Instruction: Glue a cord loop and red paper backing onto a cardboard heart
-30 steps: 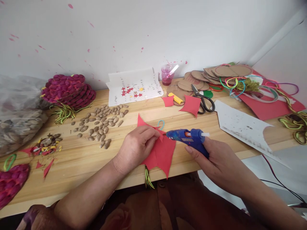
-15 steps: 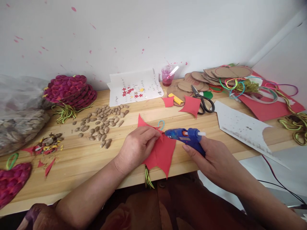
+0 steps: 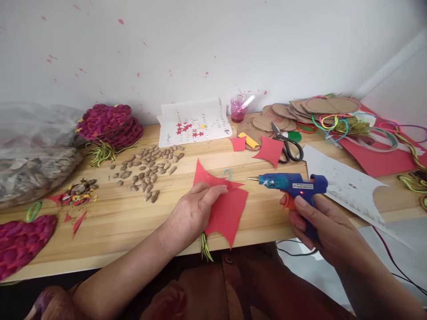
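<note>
My left hand lies on a red paper cutout with pointed corners near the table's front edge, fingers pressed down on it. A small blue loop pokes out behind the paper, and green-yellow strands hang below it. To the right of the paper, my right hand grips a blue hot glue gun. Its nozzle points left and sits clear of the paper.
Loose seeds lie to the left, with purple seed-covered pieces behind. Scissors, red paper scraps, cardboard discs, coloured cords, a pink cup and a starred sheet fill the back.
My right hand has pulled the glue gun away to the right, off the red paper. My left hand's fingers have flattened onto the paper. The view shifted a little.
</note>
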### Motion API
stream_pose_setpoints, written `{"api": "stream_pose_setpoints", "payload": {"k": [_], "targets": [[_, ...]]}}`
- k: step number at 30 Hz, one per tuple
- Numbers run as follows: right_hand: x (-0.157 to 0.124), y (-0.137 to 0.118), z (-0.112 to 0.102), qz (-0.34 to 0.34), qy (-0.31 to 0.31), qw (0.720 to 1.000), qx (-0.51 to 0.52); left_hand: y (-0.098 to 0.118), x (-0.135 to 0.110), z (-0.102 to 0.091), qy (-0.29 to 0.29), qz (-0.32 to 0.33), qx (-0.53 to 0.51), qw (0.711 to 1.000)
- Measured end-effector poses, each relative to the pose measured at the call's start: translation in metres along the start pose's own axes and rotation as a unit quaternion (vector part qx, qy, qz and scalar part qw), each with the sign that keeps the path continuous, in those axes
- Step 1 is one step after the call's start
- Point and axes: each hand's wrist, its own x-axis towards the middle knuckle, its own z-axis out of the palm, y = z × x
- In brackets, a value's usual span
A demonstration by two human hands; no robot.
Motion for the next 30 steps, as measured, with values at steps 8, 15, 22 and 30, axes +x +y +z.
{"api": "stream_pose_setpoints", "payload": {"k": [8, 15, 22, 30], "targets": [[0.002, 0.003, 0.004, 0.035, -0.010, 0.990, 0.133, 0.003, 0.003, -0.007, -0.084, 0.021, 0.059, 0.994], [0.002, 0.004, 0.005, 0.024, -0.012, 0.990, 0.138, 0.006, 0.007, -0.009, -0.121, 0.021, 0.077, 0.989], [0.005, 0.005, 0.009, 0.022, -0.022, 0.990, 0.137, 0.009, 0.008, -0.012, -0.116, 0.036, 0.057, 0.991], [0.008, 0.004, 0.011, 0.017, -0.017, 0.989, 0.143, 0.014, 0.009, -0.009, -0.103, -0.006, 0.009, 0.995]]}}
